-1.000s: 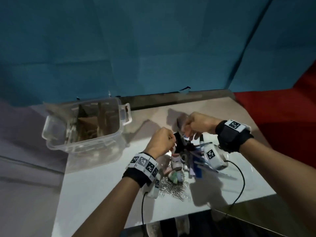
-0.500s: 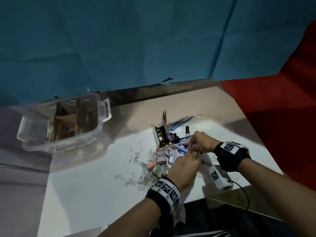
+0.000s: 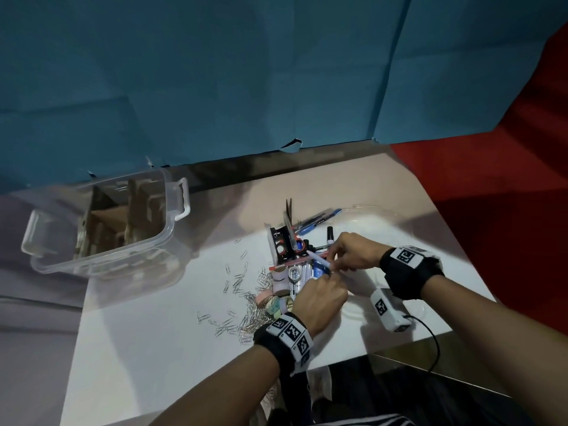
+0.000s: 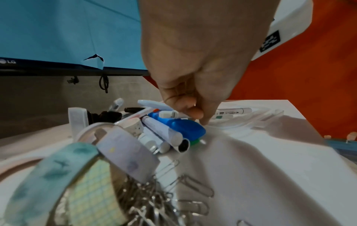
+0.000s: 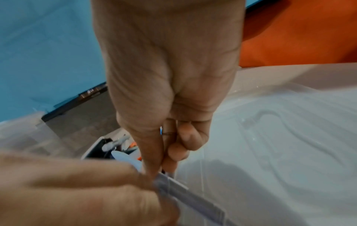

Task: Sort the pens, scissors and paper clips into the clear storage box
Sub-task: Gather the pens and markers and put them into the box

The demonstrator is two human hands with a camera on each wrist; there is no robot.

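Note:
The clear storage box [image 3: 172,241] with cardboard dividers stands at the table's far left. A heap of pens [image 3: 307,272] lies mid-table, with black scissors [image 3: 289,216] sticking up from a black holder [image 3: 281,250]. Paper clips [image 3: 242,290] are scattered left of the heap. My right hand [image 3: 333,262] and left hand [image 3: 330,276] meet at the heap's near right side. In the right wrist view, the right thumb and finger [image 5: 152,168] pinch a pale pen [image 5: 193,197], and the left hand's fingers close on the same pen. The left hand [image 4: 195,113] has its fingers curled just above the pens [image 4: 166,130].
Rolls of patterned tape [image 3: 278,302] lie at the heap's near side, among paper clips [image 4: 193,188]. A clear lid [image 3: 384,222] lies flat on the table's right part, under my right hand. The table's near edge runs close below my wrists. A blue backdrop hangs behind.
A second ago both hands were raised over the heap at a black item. They have dropped to the heap's near right side and closed on a pen. The head view has swung right.

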